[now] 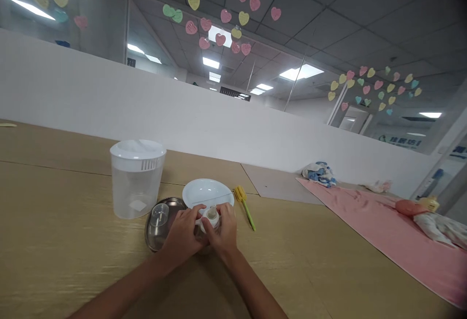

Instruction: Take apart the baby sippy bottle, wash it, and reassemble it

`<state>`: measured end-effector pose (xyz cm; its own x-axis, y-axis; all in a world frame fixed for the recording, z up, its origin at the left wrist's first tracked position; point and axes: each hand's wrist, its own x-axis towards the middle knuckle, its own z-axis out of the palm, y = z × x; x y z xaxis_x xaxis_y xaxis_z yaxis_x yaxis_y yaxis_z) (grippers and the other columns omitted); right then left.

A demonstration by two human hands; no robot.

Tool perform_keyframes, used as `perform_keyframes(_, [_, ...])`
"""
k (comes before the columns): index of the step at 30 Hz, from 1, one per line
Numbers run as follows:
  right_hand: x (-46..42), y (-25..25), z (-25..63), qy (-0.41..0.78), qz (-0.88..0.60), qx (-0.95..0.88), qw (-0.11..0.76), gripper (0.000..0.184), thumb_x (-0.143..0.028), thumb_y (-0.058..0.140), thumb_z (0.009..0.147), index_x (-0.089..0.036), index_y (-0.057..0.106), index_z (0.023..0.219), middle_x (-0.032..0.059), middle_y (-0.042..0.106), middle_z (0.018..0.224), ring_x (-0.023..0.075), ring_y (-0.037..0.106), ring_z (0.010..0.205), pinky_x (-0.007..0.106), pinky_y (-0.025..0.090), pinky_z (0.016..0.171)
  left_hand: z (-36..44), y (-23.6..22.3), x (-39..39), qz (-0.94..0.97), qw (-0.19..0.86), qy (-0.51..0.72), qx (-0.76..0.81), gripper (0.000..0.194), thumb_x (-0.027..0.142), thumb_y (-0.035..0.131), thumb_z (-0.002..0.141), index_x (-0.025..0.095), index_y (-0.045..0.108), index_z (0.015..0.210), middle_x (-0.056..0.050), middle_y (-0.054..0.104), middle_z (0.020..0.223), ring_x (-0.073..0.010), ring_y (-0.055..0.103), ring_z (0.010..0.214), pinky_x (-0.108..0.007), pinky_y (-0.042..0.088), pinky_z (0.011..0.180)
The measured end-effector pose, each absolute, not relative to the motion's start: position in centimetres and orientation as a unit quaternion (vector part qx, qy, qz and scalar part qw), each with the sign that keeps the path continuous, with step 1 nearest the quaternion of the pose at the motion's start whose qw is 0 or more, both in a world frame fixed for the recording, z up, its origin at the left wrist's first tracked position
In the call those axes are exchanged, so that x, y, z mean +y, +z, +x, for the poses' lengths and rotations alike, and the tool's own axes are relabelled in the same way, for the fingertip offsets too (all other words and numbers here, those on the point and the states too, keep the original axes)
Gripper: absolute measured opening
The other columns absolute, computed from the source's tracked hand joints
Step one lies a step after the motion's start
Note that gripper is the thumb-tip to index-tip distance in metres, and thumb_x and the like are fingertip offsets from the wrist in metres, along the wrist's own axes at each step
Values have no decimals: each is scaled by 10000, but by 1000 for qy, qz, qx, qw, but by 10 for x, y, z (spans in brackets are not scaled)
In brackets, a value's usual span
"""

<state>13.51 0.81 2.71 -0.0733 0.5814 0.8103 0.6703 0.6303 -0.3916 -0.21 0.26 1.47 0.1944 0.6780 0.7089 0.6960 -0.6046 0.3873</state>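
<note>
A baby bottle (210, 218) with a white collar and a pale teat stands on the wooden table (73, 241) just in front of me. My left hand (181, 235) is wrapped round its left side. On the other side my right hand (225, 231) grips it, fingers curled at the collar. Both hands touch each other around the bottle. Its lower body is hidden by my fingers.
A metal tray (155, 241) with a small clear cap (159, 214) lies at the left of my hands. Behind are a white plate (207, 192), a clear lidded jug (137, 178) and a yellow-green brush (245, 206). A pink cloth (383, 231) with bundles covers the right.
</note>
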Motion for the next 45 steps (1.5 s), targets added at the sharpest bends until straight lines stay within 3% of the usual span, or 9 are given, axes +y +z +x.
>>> perform_keyframes(5, [8, 29, 141, -45, -379, -774, 505, 296, -425, 439, 853, -163, 540, 948, 54, 571, 811, 188, 501, 759, 335, 376, 701, -27, 31, 6, -828, 153, -405, -357, 527, 420, 559, 725, 127, 503, 1159, -86, 647, 897, -241, 566, 831, -368, 398, 761])
perform_keyframes(8, [10, 28, 141, -79, -365, -774, 512, 274, -421, 458, 842, -173, 534, 932, 49, 576, 781, 188, 503, 729, 342, 380, 687, -49, 43, 14, -806, 173, -419, -381, 285, 336, 428, 829, 151, 591, 971, -73, 648, 827, -208, 559, 771, -329, 392, 707])
perform_keyframes(11, [13, 26, 142, -109, -355, -773, 515, 252, -407, 472, 833, -181, 524, 930, 49, 579, 775, 189, 514, 720, 335, 394, 658, -62, 49, 25, -741, 165, -378, -530, 309, 241, 323, 869, 155, 613, 810, -83, 636, 750, -220, 556, 743, -333, 391, 684])
perform_keyframes(20, [15, 23, 144, -104, -347, -783, 506, 240, -369, 493, 824, -187, 504, 981, 48, 578, 771, 160, 539, 635, 264, 435, 538, -61, 18, 33, -745, 168, -147, -628, 363, 70, 487, 662, 120, 598, 1004, -153, 594, 1021, -283, 546, 912, -387, 396, 761])
perform_keyframes(24, [14, 25, 143, -103, -348, -780, 509, 248, -381, 489, 825, -184, 508, 975, 49, 577, 765, 156, 541, 634, 256, 446, 538, -70, 32, 38, -712, 237, -235, -617, 252, 130, 480, 760, 93, 567, 993, -153, 592, 898, -285, 557, 831, -394, 429, 697])
perform_keyframes(28, [16, 25, 141, -94, -336, -784, 513, 273, -412, 488, 830, -178, 518, 966, 48, 577, 754, 159, 542, 661, 253, 455, 552, -71, 50, 35, -649, 304, -501, -486, 346, 313, 579, 795, 134, 479, 1073, -137, 562, 978, -269, 557, 928, -404, 466, 766])
perform_keyframes(32, [19, 22, 141, -85, -342, -783, 512, 320, -445, 505, 817, -162, 534, 965, 50, 586, 755, 156, 546, 656, 250, 459, 559, -51, 43, 22, -632, 230, -656, -342, 360, 284, 672, 735, 179, 448, 997, -86, 552, 993, -240, 571, 1008, -400, 490, 832])
perform_keyframes(39, [21, 7, 143, -24, -369, -781, 504, 615, -468, 522, 778, -116, 391, 1265, 40, 639, 775, 122, 535, 506, 219, 435, 463, -12, 22, 13, -777, 130, -587, -187, 389, 154, 531, 832, 188, 385, 1190, -118, 554, 1189, -232, 462, 1223, -393, 479, 928])
perform_keyframes(45, [21, 7, 142, -55, -368, -781, 502, 634, -430, 476, 799, -138, 302, 1334, 68, 649, 879, 132, 567, 522, 232, 461, 465, -8, 25, 6, -812, 61, -523, -252, 376, 149, 413, 881, 204, 385, 1251, -125, 434, 1361, -259, 312, 1325, -444, 387, 1023])
